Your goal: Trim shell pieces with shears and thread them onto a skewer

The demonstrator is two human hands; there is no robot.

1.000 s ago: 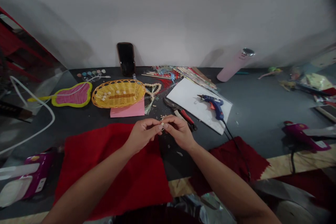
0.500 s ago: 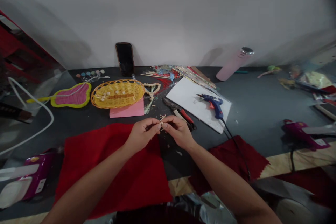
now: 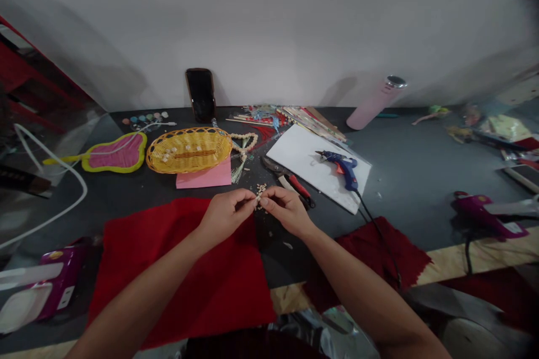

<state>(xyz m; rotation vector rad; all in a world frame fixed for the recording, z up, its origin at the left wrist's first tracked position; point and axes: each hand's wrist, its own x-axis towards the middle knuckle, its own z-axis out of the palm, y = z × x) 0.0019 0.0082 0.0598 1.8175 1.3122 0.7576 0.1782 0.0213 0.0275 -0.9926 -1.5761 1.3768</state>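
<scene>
My left hand [image 3: 228,212] and my right hand [image 3: 286,208] meet fingertip to fingertip at the centre, both pinched closed. What lies between their fingers is too small to name. Small pale pieces [image 3: 261,187] are heaped on the dark table just beyond the fingertips. Below my left hand and forearm a bright red cloth [image 3: 177,269] is spread. Red-handled pliers [image 3: 300,185] rest just beyond my right hand. Further back, a yellow woven basket [image 3: 189,167] holds several small pale cubes, and a pink pad [image 3: 204,177] sticks out from under it.
A blue glue gun [image 3: 346,168] lies on a white board [image 3: 290,148], its cord running toward a dark red cloth [image 3: 379,247]. A phone [image 3: 201,94] and a pink bottle [image 3: 374,104] stand near the wall. Purple devices sit left [image 3: 69,275] and right [image 3: 488,216].
My left fingertips have drawn slightly left, away from my right ones, and more of the pale pieces behind them shows. The objects on the table have not moved.
</scene>
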